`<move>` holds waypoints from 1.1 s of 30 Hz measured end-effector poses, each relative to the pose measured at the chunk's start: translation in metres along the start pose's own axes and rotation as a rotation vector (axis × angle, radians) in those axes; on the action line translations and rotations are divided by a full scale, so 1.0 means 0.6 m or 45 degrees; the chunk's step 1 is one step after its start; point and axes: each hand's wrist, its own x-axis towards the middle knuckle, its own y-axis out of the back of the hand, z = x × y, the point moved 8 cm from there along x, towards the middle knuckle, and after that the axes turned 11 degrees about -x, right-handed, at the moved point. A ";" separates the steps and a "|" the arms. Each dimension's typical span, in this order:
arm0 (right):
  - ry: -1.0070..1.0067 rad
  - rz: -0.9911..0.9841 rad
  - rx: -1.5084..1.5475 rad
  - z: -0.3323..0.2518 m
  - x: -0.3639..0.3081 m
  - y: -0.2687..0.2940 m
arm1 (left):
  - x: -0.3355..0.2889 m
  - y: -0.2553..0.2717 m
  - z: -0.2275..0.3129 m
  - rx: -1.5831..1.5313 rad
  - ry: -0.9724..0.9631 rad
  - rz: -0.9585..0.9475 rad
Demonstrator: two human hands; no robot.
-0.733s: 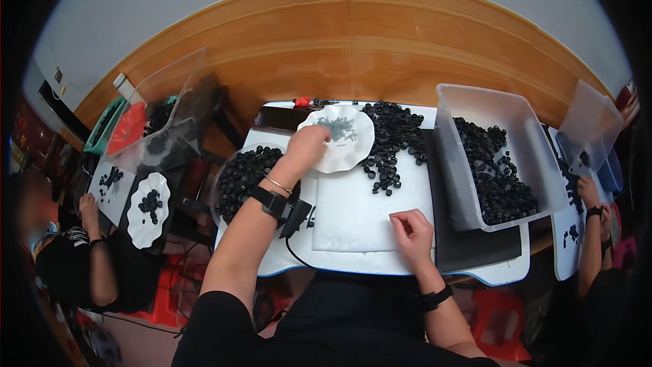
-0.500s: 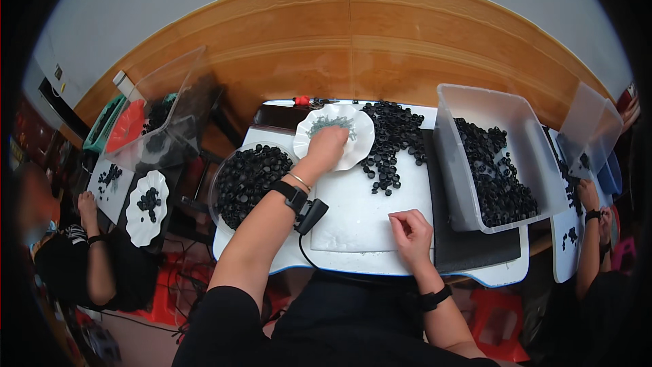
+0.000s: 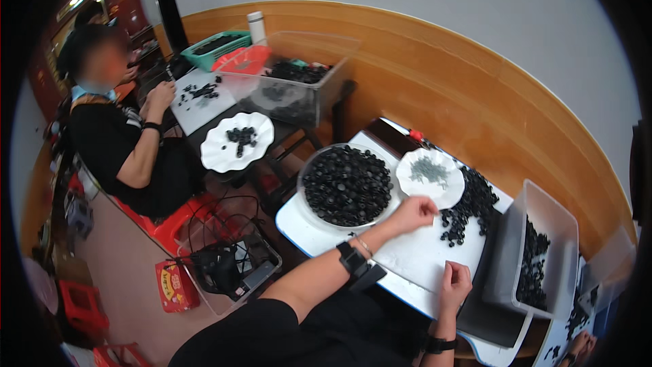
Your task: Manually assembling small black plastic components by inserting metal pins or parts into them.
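Observation:
My left hand [image 3: 415, 214] is over the white table, just in front of a white wavy-edged plate [image 3: 411, 189] with small grey-green pieces [image 3: 429, 171] in it. Its fingers are drawn together; whatever they hold is too small to make out. Closer to the table's front edge, my right hand [image 3: 454, 287] is raised with thumb and fingertips pinched, and I cannot see what is between them. A pile of small black round parts [image 3: 470, 212] lies beyond my hands. Left of the plate stands a clear round tub [image 3: 303, 205] full of black round parts [image 3: 348, 185].
At the right a translucent bin [image 3: 499, 275] holds more black parts. A co-worker [image 3: 129, 132] sits at a table on the left with another wavy white plate [image 3: 216, 153]. On the floor are a clear box with cables [image 3: 224, 268] and a red box [image 3: 175, 287].
The view has swung left, bringing the co-worker and floor fully into sight. My left hand has come out of the plate toward me; my right hand remains pinched near the front edge.

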 end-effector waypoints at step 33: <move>0.088 0.051 -0.131 0.005 -0.005 0.003 | -0.110 -0.058 -0.002 0.133 -0.267 0.050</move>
